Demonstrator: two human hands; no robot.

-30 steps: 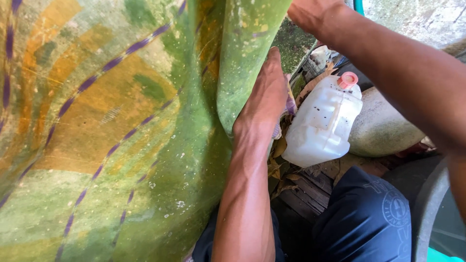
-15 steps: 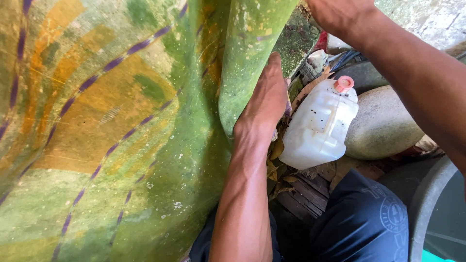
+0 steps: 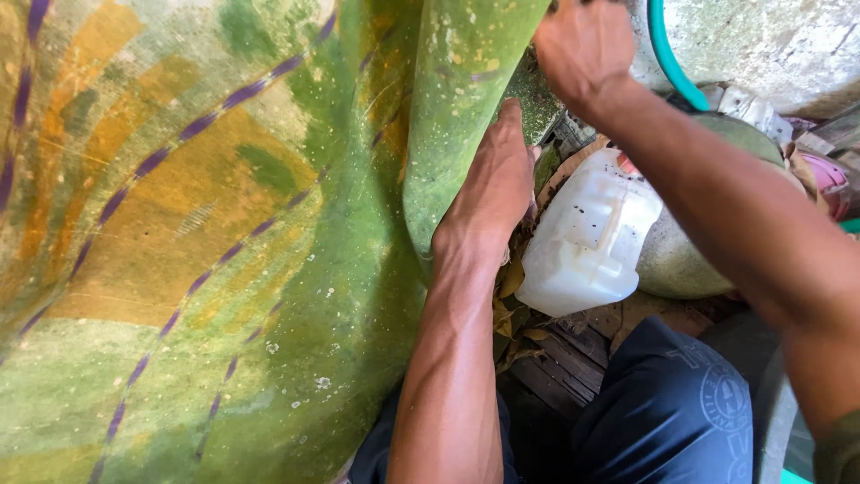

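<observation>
Both hands grip one large sheet [image 3: 206, 251] of green, orange and purple-dashed material that fills the left of the view. Left hand [image 3: 491, 184]: laid flat along a hanging fold of the sheet, palm and fingers pressed to its edge; whether the fingers curl round behind cannot be told. Right hand [image 3: 582, 49]: raised at the top of the view, closed on the sheet's upper edge, fingertips hidden behind it. Judged purpose: upper hand bears the weight, lower hand steadies the fold and keeps it off the ground.

Adjacent items:
- white plastic jug [image 3: 587, 237], lying tilted just beside the left hand, pink cap end partly hidden by the right forearm.
- rounded grey-green stone or vessel [image 3: 681, 260], touching the jug on its far side.
- dry leaves [image 3: 512, 309] and wooden slats [image 3: 560, 358] beneath the left wrist.
- dark blue shorts [image 3: 667, 412] on the person's knee, lower right.
- teal rim [image 3: 667, 54] of a basin against a mossy wall, upper right.

Change from the earlier frames: left hand sits slightly higher on the fold; right hand has come further into view; jug unchanged in place.
</observation>
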